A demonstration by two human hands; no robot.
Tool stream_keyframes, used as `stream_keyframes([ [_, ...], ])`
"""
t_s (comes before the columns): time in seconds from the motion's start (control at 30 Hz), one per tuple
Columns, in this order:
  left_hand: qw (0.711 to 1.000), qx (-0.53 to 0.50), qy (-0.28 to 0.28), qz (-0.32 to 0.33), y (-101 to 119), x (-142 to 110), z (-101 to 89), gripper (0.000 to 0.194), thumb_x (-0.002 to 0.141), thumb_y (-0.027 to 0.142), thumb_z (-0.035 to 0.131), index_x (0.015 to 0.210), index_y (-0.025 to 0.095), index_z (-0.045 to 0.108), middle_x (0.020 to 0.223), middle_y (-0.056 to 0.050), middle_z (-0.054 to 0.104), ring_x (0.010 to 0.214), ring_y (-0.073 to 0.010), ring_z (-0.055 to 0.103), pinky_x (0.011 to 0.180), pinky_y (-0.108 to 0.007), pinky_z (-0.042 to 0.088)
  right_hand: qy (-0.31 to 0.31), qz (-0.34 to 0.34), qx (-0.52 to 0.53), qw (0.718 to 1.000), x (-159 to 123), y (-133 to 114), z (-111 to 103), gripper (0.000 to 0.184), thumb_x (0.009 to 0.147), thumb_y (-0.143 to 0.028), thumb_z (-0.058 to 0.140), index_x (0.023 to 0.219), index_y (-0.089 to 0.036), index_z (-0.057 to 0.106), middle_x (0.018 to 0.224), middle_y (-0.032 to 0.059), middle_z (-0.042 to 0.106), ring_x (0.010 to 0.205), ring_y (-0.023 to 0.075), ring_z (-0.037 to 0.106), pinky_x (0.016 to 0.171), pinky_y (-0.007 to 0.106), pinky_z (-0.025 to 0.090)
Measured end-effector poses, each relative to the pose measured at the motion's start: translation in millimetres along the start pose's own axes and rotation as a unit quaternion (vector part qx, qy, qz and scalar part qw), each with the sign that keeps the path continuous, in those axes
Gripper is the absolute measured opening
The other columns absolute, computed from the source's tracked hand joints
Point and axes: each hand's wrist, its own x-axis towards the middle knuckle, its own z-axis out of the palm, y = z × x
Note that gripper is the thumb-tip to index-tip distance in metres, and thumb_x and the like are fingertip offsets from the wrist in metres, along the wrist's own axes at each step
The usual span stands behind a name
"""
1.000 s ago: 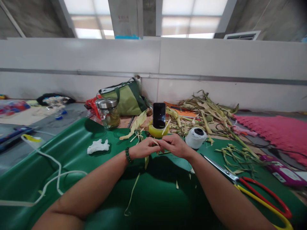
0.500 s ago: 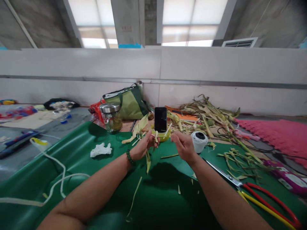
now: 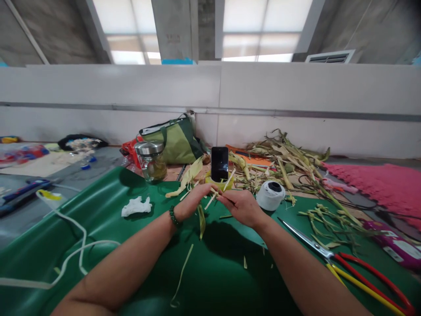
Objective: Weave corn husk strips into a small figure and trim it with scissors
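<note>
Over the green mat my left hand (image 3: 197,200), with a green bead bracelet (image 3: 173,215) at its wrist, grips a small bundle of pale corn husk strips (image 3: 213,196). A wider green husk piece (image 3: 201,223) hangs below that hand. My right hand (image 3: 241,206) is closed, its thumb and fingertips pinching the strips beside the left fingers. Just beyond both hands a phone (image 3: 219,164) stands upright in a yellow holder (image 3: 230,183). A spool of white thread (image 3: 271,195) stands right of my right hand.
Long scissors (image 3: 324,252) with red and yellow handles lie at the right, near knotted husk pieces (image 3: 329,224). Dry husks (image 3: 286,153) are heaped behind. A glass jar (image 3: 154,164), a green bag (image 3: 179,140) and crumpled white tissue (image 3: 136,206) are on the left.
My right hand has moved left and meets the strips at my left hand; before, it was a fist held apart. My left hand has turned slightly over the strips.
</note>
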Motion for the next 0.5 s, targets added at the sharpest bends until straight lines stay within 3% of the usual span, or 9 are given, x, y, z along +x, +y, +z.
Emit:
stream_keyframes([
  [0.1, 0.994, 0.110, 0.003, -0.012, 6, 0, 5.5, 0.029, 0.082, 0.043, 0.050, 0.069, 0.017, 0.053, 0.065, 0.001, 0.051, 0.066, -0.0145, 0.046, 0.065, -0.027, 0.038, -0.003, -0.002, 0.004, 1.000, -1, -2, 0, 0.043, 0.093, -0.036, 0.041, 0.055, -0.019, 0.048, 0.053, -0.0002, 0.048, 0.050, 0.0109, 0.039, 0.052, 0.024, 0.023],
  [0.23, 0.988, 0.155, -0.010, 0.016, 5, 2, 6.8, 0.031, 0.085, 0.040, 0.045, 0.065, 0.017, 0.048, 0.060, 0.003, 0.044, 0.061, -0.0121, 0.041, 0.061, -0.025, 0.033, -0.013, -0.021, 0.031, 0.999, -2, -2, 2, 0.043, 0.092, -0.033, 0.041, 0.051, -0.019, 0.040, 0.049, -0.0019, 0.042, 0.047, 0.0094, 0.034, 0.051, 0.024, 0.022],
  [0.4, 0.991, 0.126, -0.044, 0.003, 1, 4, -1.2, 0.034, 0.086, 0.041, 0.043, 0.062, 0.017, 0.048, 0.061, 0.002, 0.047, 0.061, -0.0124, 0.043, 0.061, -0.025, 0.035, -0.041, 0.027, 0.080, 0.996, 0, 3, 2, 0.045, 0.092, -0.039, 0.039, 0.054, -0.018, 0.047, 0.050, -0.0018, 0.047, 0.048, 0.0095, 0.040, 0.050, 0.022, 0.027],
  [0.5, 0.995, 0.091, -0.040, -0.002, 2, 3, -3.8, 0.033, 0.087, 0.037, 0.038, 0.071, 0.015, 0.056, 0.070, -0.003, 0.057, 0.070, -0.0158, 0.051, 0.069, -0.028, 0.041, -0.031, 0.057, 0.086, 0.994, 2, 5, 2, 0.046, 0.094, -0.043, 0.037, 0.060, -0.017, 0.056, 0.050, -0.0011, 0.051, 0.050, 0.0104, 0.046, 0.051, 0.022, 0.030],
])
